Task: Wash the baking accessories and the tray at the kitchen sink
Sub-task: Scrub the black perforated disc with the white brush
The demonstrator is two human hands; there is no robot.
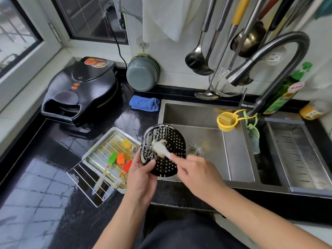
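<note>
Black countertop [53,177], wet and glossy, spread to the left of both grips. Steel sink [206,141] just beyond and to the right of them, curved faucet [280,56] arching over its far right side. Black electric griddle [80,90] well to the upper left of the held plate. Metal tray [93,157] just left of the left hand, on the counter, wire rack [84,178] lying tilted across it, with silicone brushes [116,160] in green, orange and red on top. Blue cloth [144,103] folded on the counter, farther back from the grip.

Round black perforated plate [170,148] held tilted over the sink's near left edge, foam smeared across its left half. Left hand [142,177] gripping the plate's lower left rim, thumb curled over the front face, fingers hidden behind. Right hand [197,171] blurred, fingers closed round the handle of a white scrubbing brush [161,150], its soapy head pressed against the plate's middle, just above the left thumb.
</note>
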